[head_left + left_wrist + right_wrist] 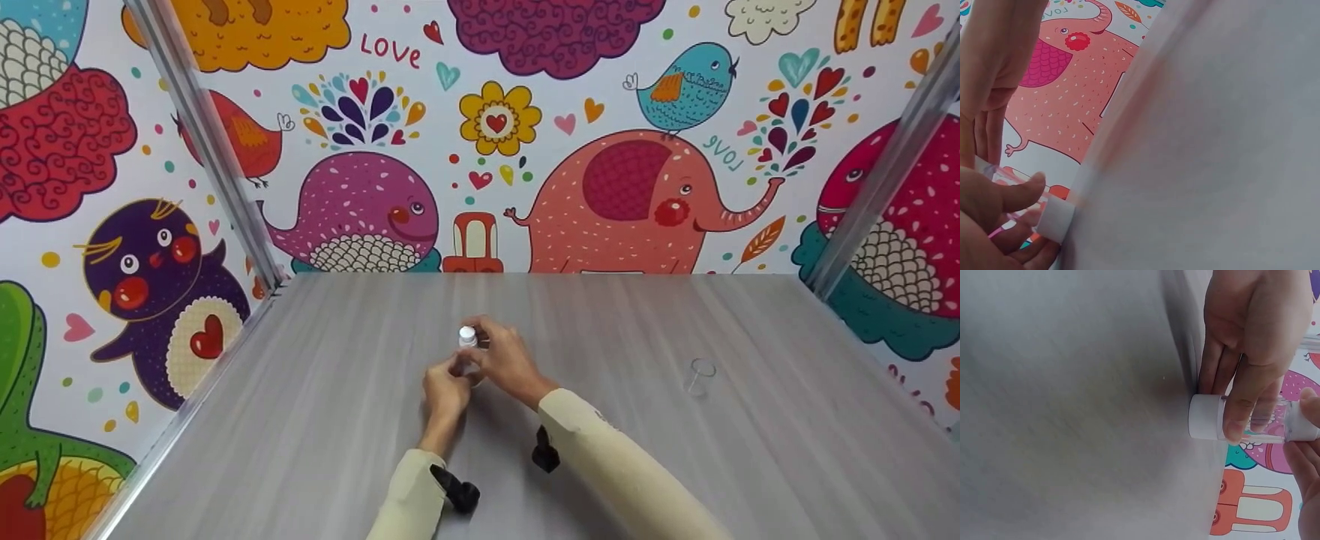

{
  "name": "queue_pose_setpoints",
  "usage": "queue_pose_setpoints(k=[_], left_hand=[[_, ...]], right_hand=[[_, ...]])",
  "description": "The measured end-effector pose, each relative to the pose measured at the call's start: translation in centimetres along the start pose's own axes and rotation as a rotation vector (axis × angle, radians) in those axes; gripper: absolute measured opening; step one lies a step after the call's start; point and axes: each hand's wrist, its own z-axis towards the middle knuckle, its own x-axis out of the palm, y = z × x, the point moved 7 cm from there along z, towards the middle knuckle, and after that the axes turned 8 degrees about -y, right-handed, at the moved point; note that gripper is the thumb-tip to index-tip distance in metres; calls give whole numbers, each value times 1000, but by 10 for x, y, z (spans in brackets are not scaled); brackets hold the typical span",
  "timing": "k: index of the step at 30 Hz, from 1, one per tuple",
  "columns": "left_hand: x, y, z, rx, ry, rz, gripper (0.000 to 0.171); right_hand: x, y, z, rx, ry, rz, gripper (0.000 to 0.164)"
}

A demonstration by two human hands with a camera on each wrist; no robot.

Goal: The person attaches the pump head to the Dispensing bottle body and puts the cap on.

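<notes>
A small clear bottle (pixel 1272 433) stands upright on the table, with a white base (pixel 1204 417) at its foot and a white cap (pixel 467 334) on top. My left hand (pixel 448 386) grips the clear body low down, thumb and fingers on either side just above the base. Higher up, my right hand (pixel 506 360) pinches the cap between thumb and fingers. In the left wrist view, the left hand (pixel 988 208) wraps the bottle near its white base (pixel 1055 219), while the right hand (pixel 999 62) reaches in from above. Fingers cover much of the clear body.
To the right on the grey wood-grain table (pixel 615 330) stands a clear glass cup (pixel 703 375). Walls printed with cartoon animals enclose the back and sides, with metal posts (pixel 217 150) at the corners. Black devices (pixel 455 489) are strapped at both wrists.
</notes>
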Motion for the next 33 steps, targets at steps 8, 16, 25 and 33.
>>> queue_pose_setpoints(k=[8, 16, 25, 33], left_hand=[[1, -2, -1, 36, 0, -6, 14], [-3, -4, -3, 64, -24, -2, 10], [-1, 1, -2, -2, 3, 22, 12], [3, 1, -2, -7, 41, -60, 23]], right_hand=[[0, 0, -3, 26, 56, -17, 43], [-5, -2, -7, -24, 54, -93, 50], [-20, -12, -14, -51, 85, -155, 58], [-34, -20, -21, -103, 85, -251, 58]])
